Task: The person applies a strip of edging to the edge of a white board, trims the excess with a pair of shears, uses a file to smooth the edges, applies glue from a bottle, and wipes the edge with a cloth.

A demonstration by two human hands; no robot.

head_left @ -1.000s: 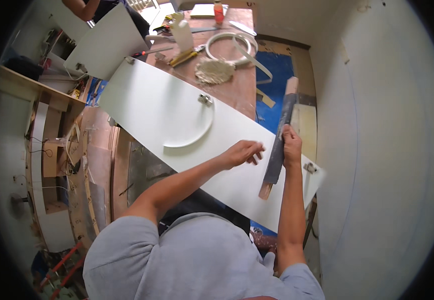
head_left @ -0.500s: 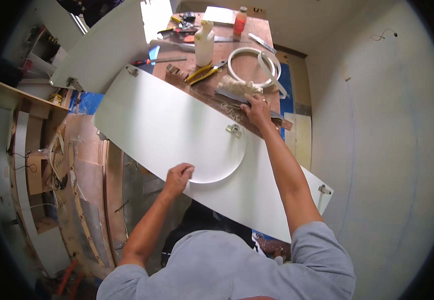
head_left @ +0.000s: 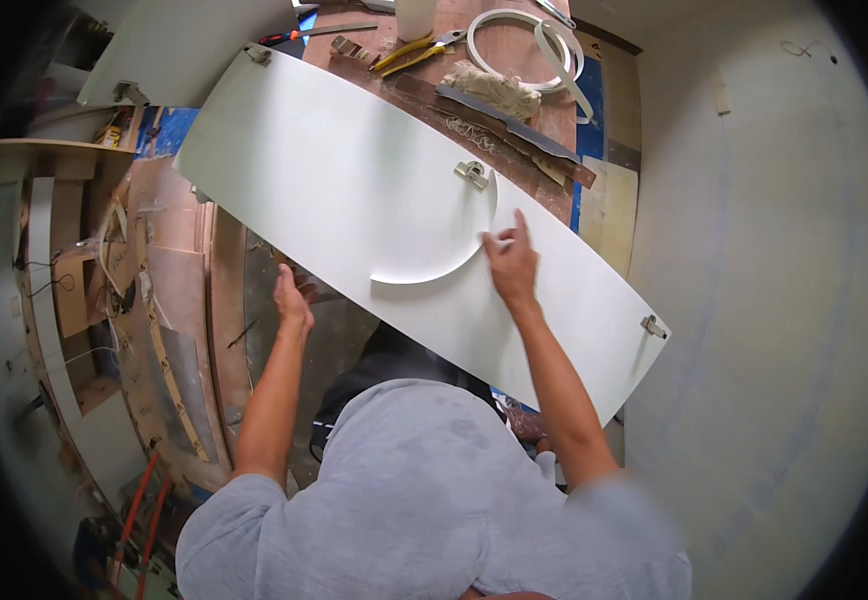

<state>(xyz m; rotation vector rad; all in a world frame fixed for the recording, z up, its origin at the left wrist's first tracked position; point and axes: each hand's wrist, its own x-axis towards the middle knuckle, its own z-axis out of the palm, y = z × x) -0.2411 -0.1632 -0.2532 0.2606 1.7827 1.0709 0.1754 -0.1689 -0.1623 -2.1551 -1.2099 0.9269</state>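
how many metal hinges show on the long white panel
3 on the long white panel: left hinge near its upper left corner, middle hinge by its far edge, right hinge near its right corner; any underneath would be hidden.

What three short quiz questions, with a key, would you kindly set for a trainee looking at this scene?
1. True or false: the left hand is gripping the yellow-handled pliers.
2. Which of these is nearest to the right hand?
A) the white coil
B) the curved white strip
C) the orange-handled tool
3. How many hinge-like metal fittings show on the long white panel in front of the person?

Key: 1. False. 2. B. 3. Three.
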